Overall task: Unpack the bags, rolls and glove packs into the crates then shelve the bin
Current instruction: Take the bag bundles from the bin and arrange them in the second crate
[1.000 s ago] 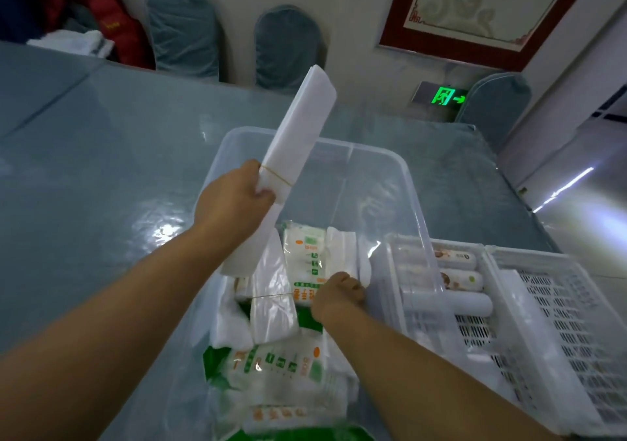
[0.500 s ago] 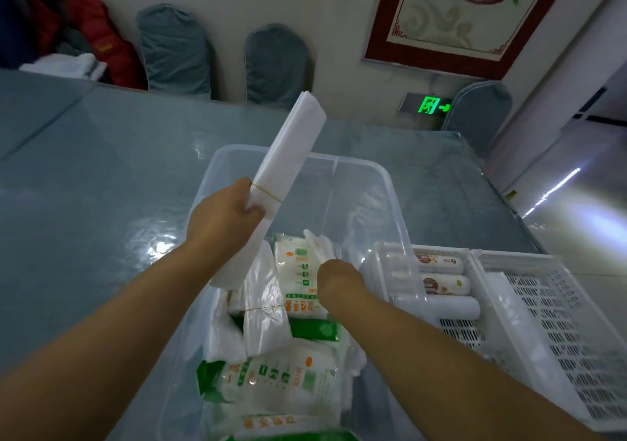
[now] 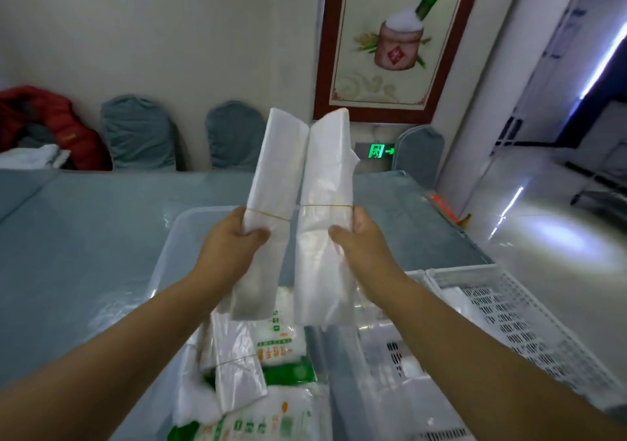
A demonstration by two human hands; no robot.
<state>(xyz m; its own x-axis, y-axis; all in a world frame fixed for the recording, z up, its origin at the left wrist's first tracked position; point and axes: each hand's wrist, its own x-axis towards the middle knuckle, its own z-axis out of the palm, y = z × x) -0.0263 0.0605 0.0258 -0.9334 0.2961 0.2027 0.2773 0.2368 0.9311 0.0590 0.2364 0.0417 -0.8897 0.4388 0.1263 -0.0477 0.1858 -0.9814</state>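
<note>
My left hand (image 3: 230,242) grips one long white bundle of plastic bags (image 3: 274,183), bound with a rubber band. My right hand (image 3: 361,237) grips a second banded bag bundle (image 3: 327,183). Both bundles stand upright side by side, nearly touching, above the clear plastic bin (image 3: 169,237). Down in the bin lie another banded bag bundle (image 3: 234,366) and green-and-white glove packs (image 3: 274,342). White slotted crates (image 3: 529,308) sit to the right of the bin; their contents are mostly hidden by my right arm.
The bin and crates rest on a grey-blue table (image 3: 74,237). Grey covered chairs (image 3: 139,132) line its far side, with a red jacket (image 3: 51,118) at the far left. A framed picture (image 3: 397,40) hangs on the wall. Open floor lies to the right.
My right hand has come up out of the bin holding a second bag bundle, next to the one in my left hand. The camera has tilted upward.
</note>
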